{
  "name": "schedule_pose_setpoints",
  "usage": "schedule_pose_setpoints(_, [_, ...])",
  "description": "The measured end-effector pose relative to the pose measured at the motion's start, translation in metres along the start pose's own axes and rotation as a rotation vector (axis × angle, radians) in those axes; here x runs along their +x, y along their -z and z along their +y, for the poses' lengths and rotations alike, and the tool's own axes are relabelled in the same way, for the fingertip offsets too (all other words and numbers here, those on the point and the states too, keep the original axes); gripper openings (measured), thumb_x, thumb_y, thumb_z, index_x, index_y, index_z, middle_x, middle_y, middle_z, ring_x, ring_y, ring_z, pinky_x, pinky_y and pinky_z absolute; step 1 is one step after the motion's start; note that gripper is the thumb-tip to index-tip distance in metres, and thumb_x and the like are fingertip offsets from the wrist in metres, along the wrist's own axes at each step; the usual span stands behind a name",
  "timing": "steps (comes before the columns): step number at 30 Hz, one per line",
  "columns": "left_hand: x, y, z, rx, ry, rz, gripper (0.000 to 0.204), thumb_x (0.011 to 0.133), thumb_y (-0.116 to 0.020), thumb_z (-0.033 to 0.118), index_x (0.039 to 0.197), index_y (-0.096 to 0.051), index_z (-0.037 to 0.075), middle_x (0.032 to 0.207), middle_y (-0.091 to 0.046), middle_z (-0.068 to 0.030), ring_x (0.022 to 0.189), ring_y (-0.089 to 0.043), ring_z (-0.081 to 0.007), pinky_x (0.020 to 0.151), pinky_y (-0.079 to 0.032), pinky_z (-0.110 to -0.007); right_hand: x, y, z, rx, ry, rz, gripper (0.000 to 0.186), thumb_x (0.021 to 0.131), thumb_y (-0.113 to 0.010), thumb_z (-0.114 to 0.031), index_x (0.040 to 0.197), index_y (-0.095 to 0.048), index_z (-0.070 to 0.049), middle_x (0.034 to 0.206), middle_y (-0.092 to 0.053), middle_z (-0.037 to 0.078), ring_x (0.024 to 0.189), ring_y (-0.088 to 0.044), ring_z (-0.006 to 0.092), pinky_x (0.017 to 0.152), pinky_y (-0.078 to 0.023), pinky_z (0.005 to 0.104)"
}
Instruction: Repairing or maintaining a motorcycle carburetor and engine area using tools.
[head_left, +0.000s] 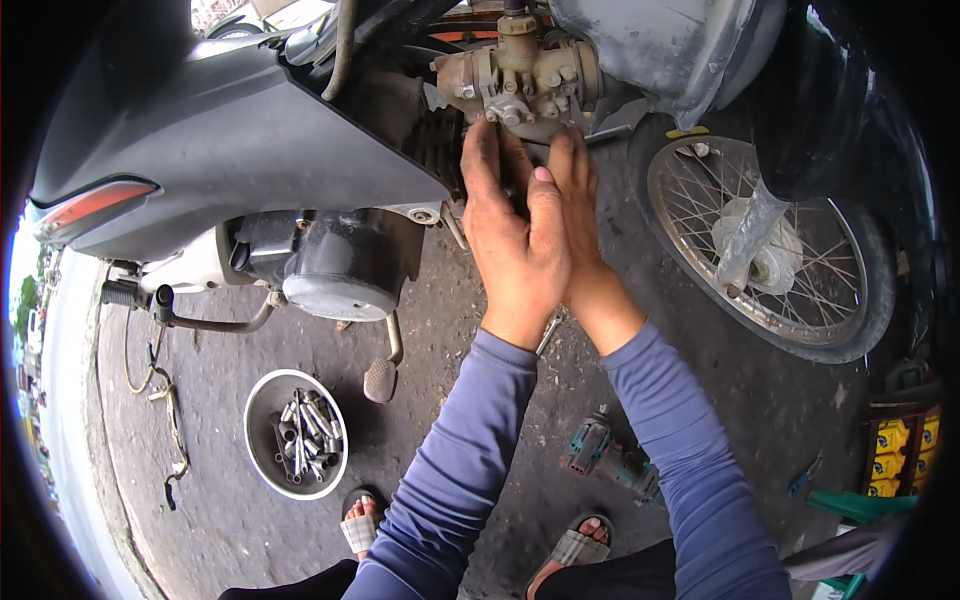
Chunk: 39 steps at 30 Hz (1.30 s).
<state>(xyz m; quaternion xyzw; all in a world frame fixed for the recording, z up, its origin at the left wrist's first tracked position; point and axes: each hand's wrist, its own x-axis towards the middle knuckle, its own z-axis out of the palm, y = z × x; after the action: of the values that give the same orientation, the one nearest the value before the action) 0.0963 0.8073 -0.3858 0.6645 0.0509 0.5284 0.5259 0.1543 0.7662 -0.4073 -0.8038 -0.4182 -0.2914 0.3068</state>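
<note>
Carburetor (545,78) sits top centre, in the gap between the grey body panel (250,150) and the hazy grey cover (665,45); looks mounted on the motorbike, dark cable going in at its top cap (518,45).

Both hands are up under it. Left hand (515,245): back toward camera, fingers bent upward, tips at the carburetor's underside, thumb up alongside. Right hand (592,265): close beside and partly behind the left, fingertips also at the underside. Grip state: fingers curved, neither fist-tight nor spread wide; can't tell whether either grip clasps a part, since the palms and the space between the hands are hidden.

Handling, judged by eye: carburetor is rigid metal, probably dense for its size but fine for two hands. Surface is grimy, likely a bit slick if oily. Small screws, fittings and the top cap look like the weak spots, cable too. Best hold: around the main body, one hand supporting from below, off the cap and cable.

Around: silvery tool (549,333) on the ground beyond the wrists; pale bowl (248,432) of metal sockets (312,432) lower left; power drill (592,445) on the ground near the right forearm; spoked wheel (845,345) at right; dark engine cover (340,262) left of the hands, foot pedal (380,380) below it.
</note>
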Motion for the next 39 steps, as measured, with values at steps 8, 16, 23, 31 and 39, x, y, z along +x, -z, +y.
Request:
schedule_pose_setpoints(8, [-0.0008,-0.0017,0.0017,-0.034,-0.003,0.023,0.053,0.09,-0.051,0.004,0.138,-0.03,-0.005,0.136,-0.045,-0.0243,0.129,-0.043,-0.0287,0.108,-0.031,-0.037,-0.0017,-0.0032,0.0021,0.0,0.031,0.035,0.05,0.091,-0.047,-0.031,0.14,-0.044,-0.019,0.135,-0.031,0.023,0.132,-0.024,0.0479,0.102,-0.027,0.0614])
schedule_pose_setpoints(16, [-0.0015,-0.0027,0.0025,0.065,-0.02,0.036,0.055,0.09,-0.053,0.007,0.138,-0.029,-0.005,0.134,-0.046,-0.0266,0.129,-0.043,-0.0311,0.108,-0.031,-0.037,-0.0024,-0.0016,0.0028,0.048,0.015,0.028,0.054,0.088,-0.05,-0.032,0.139,-0.043,-0.017,0.137,-0.03,0.023,0.132,-0.024,0.0481,0.104,-0.025,0.0617])
schedule_pose_setpoints(23, [-0.002,-0.0039,0.0045,0.061,-0.028,0.031,0.061,0.089,-0.05,0.003,0.142,-0.022,-0.006,0.14,-0.04,-0.0275,0.132,-0.039,-0.0322,0.108,-0.03,-0.038,-0.0022,-0.0018,0.0034,-0.029,-0.058,-0.021,0.05,0.088,-0.05,-0.032,0.136,-0.047,-0.017,0.138,-0.03,0.023,0.132,-0.024,0.0478,0.104,-0.025,0.0618])
schedule_pose_setpoints(31, [-0.0012,-0.0035,0.0047,-0.035,0.023,0.103,0.052,0.089,-0.05,0.005,0.137,-0.032,-0.004,0.134,-0.046,-0.0228,0.125,-0.045,-0.027,0.107,-0.032,-0.037,-0.0014,-0.0019,0.0037,-0.018,-0.039,-0.026,0.049,0.089,-0.048,-0.032,0.135,-0.047,-0.016,0.136,-0.031,0.023,0.131,-0.025,0.0475,0.103,-0.025,0.0621])
schedule_pose_setpoints(39, [-0.0018,-0.0024,0.0079,-0.105,0.142,0.061,0.057,0.091,-0.052,0.006,0.14,-0.026,-0.005,0.139,-0.041,-0.0258,0.13,-0.041,-0.03,0.108,-0.03,-0.038,-0.0016,-0.0026,0.0036,-0.009,-0.011,-0.001,0.051,0.089,-0.049,-0.033,0.138,-0.045,-0.02,0.139,-0.029,0.022,0.13,-0.026,0.0471,0.103,-0.026,0.0629])
